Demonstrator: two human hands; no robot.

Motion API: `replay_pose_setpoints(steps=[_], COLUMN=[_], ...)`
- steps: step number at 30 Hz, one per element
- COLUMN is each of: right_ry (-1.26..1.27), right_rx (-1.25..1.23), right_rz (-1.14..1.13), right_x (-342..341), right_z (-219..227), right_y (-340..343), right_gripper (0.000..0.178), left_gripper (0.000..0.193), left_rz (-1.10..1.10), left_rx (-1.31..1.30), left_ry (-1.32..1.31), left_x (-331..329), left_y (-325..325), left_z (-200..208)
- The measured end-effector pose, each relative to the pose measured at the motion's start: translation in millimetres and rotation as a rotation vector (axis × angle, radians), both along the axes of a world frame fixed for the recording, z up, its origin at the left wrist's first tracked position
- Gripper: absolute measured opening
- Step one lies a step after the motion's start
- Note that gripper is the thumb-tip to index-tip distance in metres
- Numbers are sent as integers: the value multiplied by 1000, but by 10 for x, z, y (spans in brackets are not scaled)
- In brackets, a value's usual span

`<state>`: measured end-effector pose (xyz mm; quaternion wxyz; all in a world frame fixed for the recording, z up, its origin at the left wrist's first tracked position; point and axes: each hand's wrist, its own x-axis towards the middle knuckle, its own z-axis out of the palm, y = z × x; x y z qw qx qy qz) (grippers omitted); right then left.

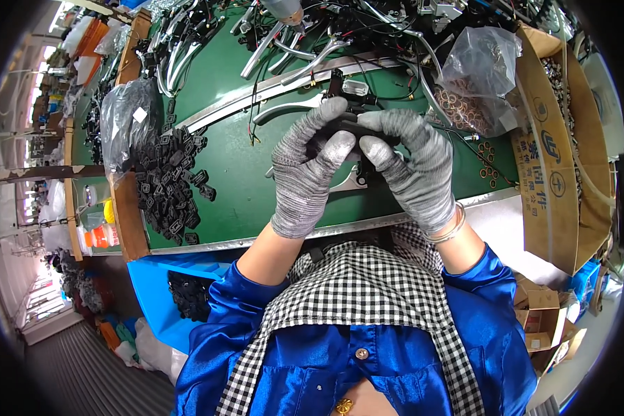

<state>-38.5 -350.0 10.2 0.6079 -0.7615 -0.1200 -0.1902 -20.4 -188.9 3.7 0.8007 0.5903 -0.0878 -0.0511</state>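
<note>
Grey-gloved, my left hand (301,173) and my right hand (423,173) meet over the near middle of the green table (236,163). Fingers and thumbs of both pinch a small black part (352,127), whose shape is mostly covered by the gloves. Just beyond my fingertips lies a silver lever with a black mount (335,87), seemingly a brake lever. A second piece of silver metal (350,182) shows below my hands, partly hidden. To the left of my left hand spreads a pile of small black plastic parts (170,184).
Silver levers with black cables (260,52) crowd the far side, beyond a metal rail (229,111). Copper-coloured rings (487,166) lie at right, near a clear bag (468,111) and a cardboard box (551,159). A dark plastic bag (128,125) and blue bin (152,295) are left.
</note>
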Motion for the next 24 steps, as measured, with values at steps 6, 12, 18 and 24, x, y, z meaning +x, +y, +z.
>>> replay_pose_setpoints(steps=[6,12,18,24], right_ry=[-165,432,517,635], right_rx=[-123,205,100,-164], right_rz=[-38,78,-56,-12], right_x=[3,121,894,1062], right_z=[-12,7,-155,-380], right_y=[-25,-120,-297,-109], right_gripper=[19,17,21,17], left_gripper=[25,23,24,20], left_rz=[72,-40,294,109], left_rx=[421,297,756,1436], left_ry=[-371,40,-416,-438], left_x=[47,118,771,933], left_y=[97,101,260,319], left_z=[-37,-29,-474,-613])
